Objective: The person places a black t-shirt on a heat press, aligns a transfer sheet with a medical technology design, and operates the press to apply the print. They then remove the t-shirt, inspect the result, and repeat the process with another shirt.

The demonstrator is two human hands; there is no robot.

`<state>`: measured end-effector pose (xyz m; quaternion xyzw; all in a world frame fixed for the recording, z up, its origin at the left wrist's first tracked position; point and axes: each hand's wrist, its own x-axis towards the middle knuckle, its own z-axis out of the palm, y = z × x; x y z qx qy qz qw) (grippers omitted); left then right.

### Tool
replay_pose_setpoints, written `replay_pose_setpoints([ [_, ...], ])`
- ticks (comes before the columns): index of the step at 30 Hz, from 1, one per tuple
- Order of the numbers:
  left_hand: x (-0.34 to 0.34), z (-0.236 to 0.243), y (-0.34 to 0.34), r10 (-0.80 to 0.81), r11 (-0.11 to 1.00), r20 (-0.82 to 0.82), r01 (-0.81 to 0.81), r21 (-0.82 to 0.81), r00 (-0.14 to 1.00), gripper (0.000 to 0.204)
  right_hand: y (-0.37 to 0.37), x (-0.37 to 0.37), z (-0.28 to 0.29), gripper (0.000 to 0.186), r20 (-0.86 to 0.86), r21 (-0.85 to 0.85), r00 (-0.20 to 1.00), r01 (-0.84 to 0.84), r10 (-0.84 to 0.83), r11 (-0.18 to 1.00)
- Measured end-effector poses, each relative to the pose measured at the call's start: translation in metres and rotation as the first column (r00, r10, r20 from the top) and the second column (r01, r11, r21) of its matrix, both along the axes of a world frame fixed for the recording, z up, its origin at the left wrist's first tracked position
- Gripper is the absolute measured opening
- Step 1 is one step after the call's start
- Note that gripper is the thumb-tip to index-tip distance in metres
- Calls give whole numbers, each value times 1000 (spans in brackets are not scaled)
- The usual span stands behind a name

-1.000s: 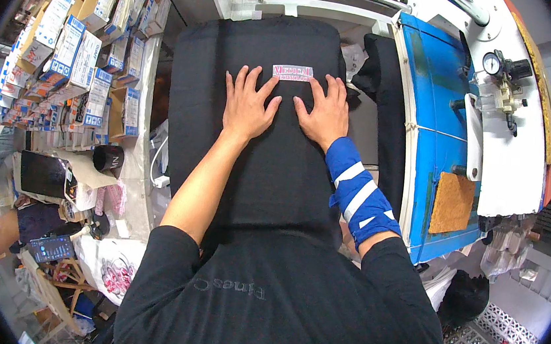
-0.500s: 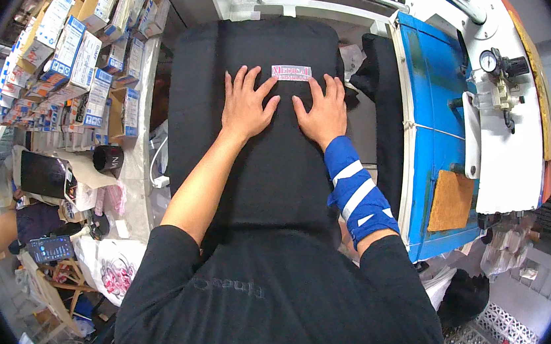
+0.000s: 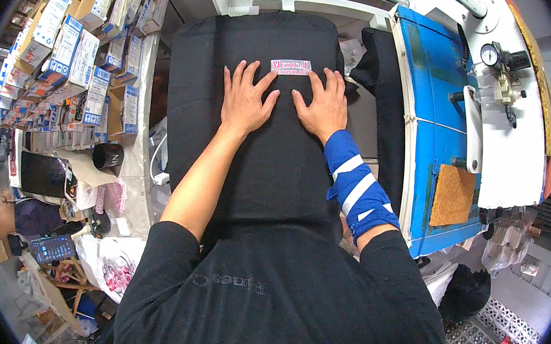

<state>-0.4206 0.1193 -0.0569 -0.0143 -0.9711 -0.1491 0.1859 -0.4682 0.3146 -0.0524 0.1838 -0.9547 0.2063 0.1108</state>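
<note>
Black cloth [image 3: 275,172] beneath red-lettered label [image 3: 290,66]

Red-lettered label [image 3: 291,67] on cloth [image 3: 276,165], printed boxes [image 3: 83,58]

A workshop — cardboard boxes [image 3: 82,60] crowd together well left of the left hand [image 3: 244,103], while 1 pressure gauge [image 3: 490,55] sits against white machinery [image 3: 511,168] — beyond a blue panel [image 3: 435,101], right of the right hand [image 3: 324,110].

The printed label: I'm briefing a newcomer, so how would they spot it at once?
Find the broad black cloth at the centre. Toward its far end, at index-fingertip level between the left hand and the right hand, lies the printed label. Pale with red lettering, it alone breaks the plain black.
</note>
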Motion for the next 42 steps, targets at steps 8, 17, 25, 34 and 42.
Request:
replay_pose_setpoints([
  [8,-2,1,1,9,999,30,-10,45,1000,46,0,-2,-3,58,-9,-4,1000,-3,3,1000],
  [17,-29,2,1,130,967,152,-159,199,980,27,-8,-28,13,40,116,-100,982,159,-147,982],
  [25,-22,-2,-6,275,917,-8,-260,302,961,26,41,-103,-48,47,824,-549,454,788,340,277],
  [34,-16,-9,3,217,971,-61,-209,118,974,27,59,-120,-82,37,738,-636,584,769,337,60],
  [42,-20,-13,5,231,966,-104,-215,140,967,28,54,-80,-22,29,560,-762,820,565,-117,316],
])
